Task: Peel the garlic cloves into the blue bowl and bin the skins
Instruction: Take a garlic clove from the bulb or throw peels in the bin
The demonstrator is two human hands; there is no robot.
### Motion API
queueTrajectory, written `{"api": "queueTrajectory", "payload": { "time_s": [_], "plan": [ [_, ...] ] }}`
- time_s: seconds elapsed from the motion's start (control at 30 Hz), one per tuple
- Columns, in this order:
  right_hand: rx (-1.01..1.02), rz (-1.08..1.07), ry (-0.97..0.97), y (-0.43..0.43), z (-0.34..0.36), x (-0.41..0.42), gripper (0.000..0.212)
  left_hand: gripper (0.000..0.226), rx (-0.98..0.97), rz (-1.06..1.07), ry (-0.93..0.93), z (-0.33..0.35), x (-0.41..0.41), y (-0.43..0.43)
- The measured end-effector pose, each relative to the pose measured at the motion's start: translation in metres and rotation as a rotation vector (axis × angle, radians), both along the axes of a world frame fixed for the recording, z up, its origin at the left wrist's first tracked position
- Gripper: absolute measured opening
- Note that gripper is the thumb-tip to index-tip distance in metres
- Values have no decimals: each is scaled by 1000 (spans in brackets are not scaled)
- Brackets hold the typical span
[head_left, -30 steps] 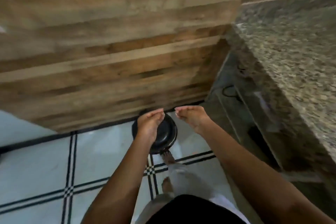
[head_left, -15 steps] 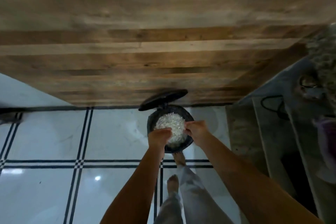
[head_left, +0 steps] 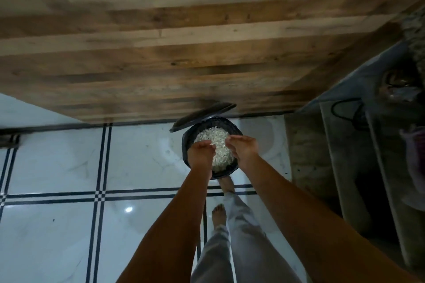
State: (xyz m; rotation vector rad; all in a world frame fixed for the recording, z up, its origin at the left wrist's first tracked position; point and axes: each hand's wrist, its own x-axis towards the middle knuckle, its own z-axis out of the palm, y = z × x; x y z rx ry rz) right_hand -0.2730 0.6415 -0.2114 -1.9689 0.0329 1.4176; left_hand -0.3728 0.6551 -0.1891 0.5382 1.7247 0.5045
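The floor (head_left: 57,167) is glossy white tile crossed by thin black double lines, with a lamp glare (head_left: 128,209) on it; its far edge meets wooden panelling (head_left: 184,53) of horizontal brown boards; at its right edge stands grey stone shelving (head_left: 305,156) with a dark cable (head_left: 345,110) looped on it, under a speckled counter (head_left: 416,30) in the top right corner. The bin (head_left: 189,138), round and black, stands at the floor's far edge near that right corner; its lid (head_left: 202,115) is tipped up against the boards; pale garlic skins (head_left: 210,136) fill it. Both hands are above the opening; the left hand (head_left: 202,155) has its fingers folded down out of sight, so whether it grips anything I cannot tell; the right hand (head_left: 245,149) has fingers (head_left: 234,138) straight and together, pointing left. A bare foot (head_left: 226,185) touches the bin's near base; light trousers (head_left: 241,236) show below.
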Motion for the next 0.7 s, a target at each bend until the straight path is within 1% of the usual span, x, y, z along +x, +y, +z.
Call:
{"api": "queueTrajectory", "payload": {
  "time_s": [0.03,0.13,0.27,0.33,0.43,0.53,0.7],
  "plan": [
    [20,-14,1,-3,8,0,27,23,34,-23,0,3,1,-2],
    [116,-131,67,-13,32,2,20,32,99,-112,-9,21,4,-5],
    [266,-266,185,-34,71,13,10,20,118,-32,-236,57,14,-14],
    [333,-327,185,-55,94,23,7,15,126,-76,-308,79,29,-24],
    [454,-470,147,-98,135,47,17,16,176,-202,-390,110,65,-47],
    [567,-654,63,-156,177,84,15,14,204,-367,-502,141,118,-88],
    [718,-968,-125,-283,230,146,8,12,139,-722,-687,196,212,-191]
  ]
}}
